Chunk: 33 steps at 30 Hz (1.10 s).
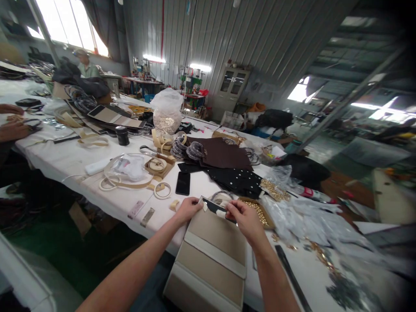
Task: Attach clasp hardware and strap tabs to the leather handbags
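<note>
Where the white counter (65, 160) runs from 9 o'clock toward 4 o'clock, a beige panel (211, 255) with pale cross bands lies over its near edge at 6 o'clock, its lower end overhanging toward the person. Dark fabric (237, 180) set with studs lies at 12 o'clock from the panel, apart from both hands.

The left hand (188, 210) is at the panel's 11 o'clock corner, with its fingers pressed together in a pinch on the end of a dark strip (214, 206) along the top edge. The right hand (245, 219) is at the 1 o'clock corner, with thumb and fingers pinching the strip's other end, where a small white piece shows. A stud tray (260, 212) lies just beside the right hand at 2 o'clock. A phone (183, 183) lies flat at 11 o'clock, near the left hand but not touching it.

Judgement: the step in hand is working the strip at the panel's top edge. The next move calls for firm, level pinches at both ends, so that the strip lies square to the edge. It cannot be told whether the strip is fixed to the panel.
</note>
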### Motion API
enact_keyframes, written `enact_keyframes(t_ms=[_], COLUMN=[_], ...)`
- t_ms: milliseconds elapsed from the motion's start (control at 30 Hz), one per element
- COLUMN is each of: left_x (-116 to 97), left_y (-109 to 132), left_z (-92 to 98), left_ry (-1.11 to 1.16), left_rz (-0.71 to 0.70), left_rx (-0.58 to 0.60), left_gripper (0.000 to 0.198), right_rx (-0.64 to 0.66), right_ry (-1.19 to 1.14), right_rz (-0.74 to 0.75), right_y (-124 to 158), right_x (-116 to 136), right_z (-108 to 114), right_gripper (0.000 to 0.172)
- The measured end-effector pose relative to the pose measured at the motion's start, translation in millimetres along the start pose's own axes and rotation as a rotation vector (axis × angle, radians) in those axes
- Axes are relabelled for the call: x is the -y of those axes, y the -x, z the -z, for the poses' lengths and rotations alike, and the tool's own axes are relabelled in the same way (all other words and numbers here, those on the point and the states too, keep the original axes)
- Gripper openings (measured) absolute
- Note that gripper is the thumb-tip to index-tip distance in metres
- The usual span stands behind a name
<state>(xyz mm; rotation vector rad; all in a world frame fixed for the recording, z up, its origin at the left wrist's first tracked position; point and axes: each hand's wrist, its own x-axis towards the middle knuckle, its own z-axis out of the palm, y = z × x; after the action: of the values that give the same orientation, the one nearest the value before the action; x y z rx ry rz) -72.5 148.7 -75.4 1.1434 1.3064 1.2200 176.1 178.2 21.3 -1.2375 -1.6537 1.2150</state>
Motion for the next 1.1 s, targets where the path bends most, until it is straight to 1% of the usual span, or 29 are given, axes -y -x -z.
enact_keyframes(t_ms=[33,67,133,200,233,267,333,400,467,567,600,667,800,867,1000,1033,1100], left_x=[-2.4,-6.4,-20.1,-40.1,-51.3,-62.2,-79.9,-88.2,-86.9,-76.6,-73.5,-70.0,-71.6,-73.1,-72.7,-72.0,-70.4], left_y=[0.6,1.3,4.0,11.6,17.8,25.6,44.7,65.1,82.1,95.8,97.3,97.0,93.9,93.7,92.7,91.5,87.6], left_z=[0.7,1.1,1.5,2.1,2.4,2.3,-0.2,-6.6,-16.2,-31.5,-35.6,-41.7,-47.1,-49.4,-53.7,-53.9,-52.5], left_ry=[-0.013,-0.046,-0.169,-0.296,-0.332,-0.348,-0.361,-0.368,-0.359,-0.364,-0.373,-0.389,-0.407,-0.390,-0.300,-0.277,-0.232], left_rz=[0.003,0.006,-0.015,-0.108,-0.181,-0.262,-0.388,-0.422,-0.417,-0.420,-0.423,-0.422,-0.415,-0.369,-0.196,-0.163,-0.115], left_rx=[0.002,-0.023,-0.149,-0.280,-0.291,-0.253,-0.092,0.058,0.141,0.170,0.170,0.177,0.223,0.236,0.234,0.238,0.244], left_gripper=[0.036,0.037,0.045,0.054,0.055,0.052,0.036,0.023,0.019,0.011,0.009,0.013,0.014,0.013,0.011,0.011,0.013], right_rx=[-0.004,-0.014,-0.041,-0.059,-0.061,-0.060,-0.046,-0.019,0.011,0.019,0.015,0.008,-0.016,-0.047,-0.097,-0.119,-0.181], right_ry=[-0.014,-0.013,0.025,0.101,0.151,0.206,0.309,0.372,0.397,0.409,0.410,0.410,0.403,0.361,0.161,0.113,0.029], right_rz=[0.000,0.009,0.039,0.066,0.073,0.081,0.106,0.143,0.174,0.177,0.172,0.162,0.132,0.087,-0.085,-0.111,-0.121], right_y=[3.9,7.9,16.7,28.1,35.2,43.3,62.1,81.9,99.4,117.0,120.4,124.5,126.1,125.2,123.7,123.8,124.5], right_x=[-4.1,-6.5,-7.0,-4.1,-2.2,-0.3,3.0,5.2,6.1,5.7,5.3,4.0,-1.3,-6.6,-21.4,-24.8,-29.6], right_z=[0.9,2.0,4.9,7.4,8.0,7.9,5.4,0.1,-6.6,-14.7,-16.1,-16.7,-12.2,-9.5,-4.6,-3.0,1.0], right_gripper=[0.056,0.056,0.053,0.048,0.044,0.040,0.034,0.029,0.027,0.026,0.027,0.027,0.030,0.033,0.046,0.052,0.070])
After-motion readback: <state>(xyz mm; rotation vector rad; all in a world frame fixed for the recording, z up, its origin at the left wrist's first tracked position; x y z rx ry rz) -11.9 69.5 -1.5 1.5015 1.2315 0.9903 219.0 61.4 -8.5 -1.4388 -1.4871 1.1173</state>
